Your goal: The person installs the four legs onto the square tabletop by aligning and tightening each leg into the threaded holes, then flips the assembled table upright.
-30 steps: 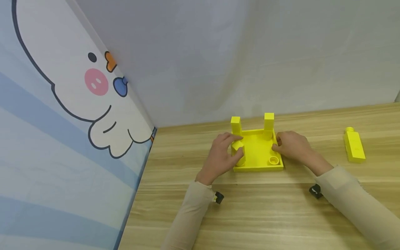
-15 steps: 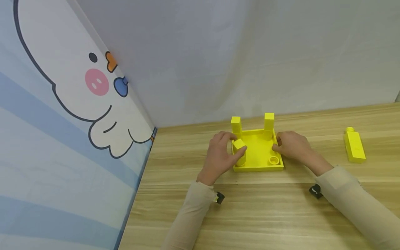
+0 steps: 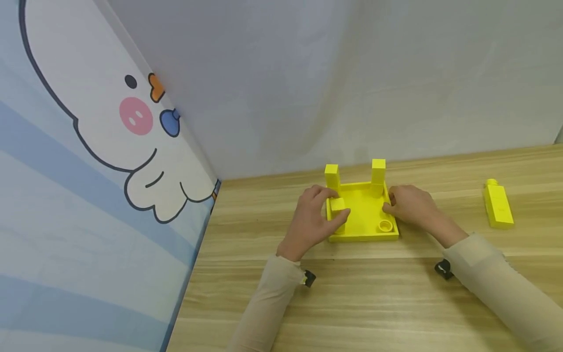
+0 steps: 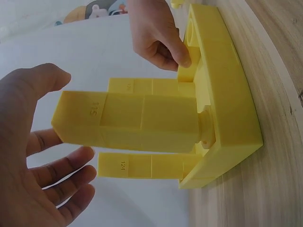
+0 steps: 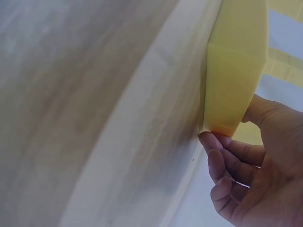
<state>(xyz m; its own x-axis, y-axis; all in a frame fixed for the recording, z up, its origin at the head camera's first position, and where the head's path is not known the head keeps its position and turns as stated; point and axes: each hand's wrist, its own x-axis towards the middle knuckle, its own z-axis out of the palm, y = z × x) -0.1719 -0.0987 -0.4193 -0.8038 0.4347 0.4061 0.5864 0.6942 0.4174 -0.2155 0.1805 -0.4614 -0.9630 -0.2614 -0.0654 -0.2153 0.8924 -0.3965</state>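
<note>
Tray [image 3: 361, 214], shallow, yellow, with square-sided posts [image 3: 378, 172], is clamped in the right grip [image 3: 412, 205], left grip [image 3: 308, 220] spread apart.

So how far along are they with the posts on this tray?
Looks done: the far-left post and far-right post stand upright on the yellow tray.
In hand: the left hand is loosely around the near-left post, whose full seating I can't confirm; the right hand pinches the tray's edge.
Apparently left: the near-right socket holds no post, and a loose post lies on the table.

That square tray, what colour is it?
Yellow; the tray shows best in the head view.
</note>
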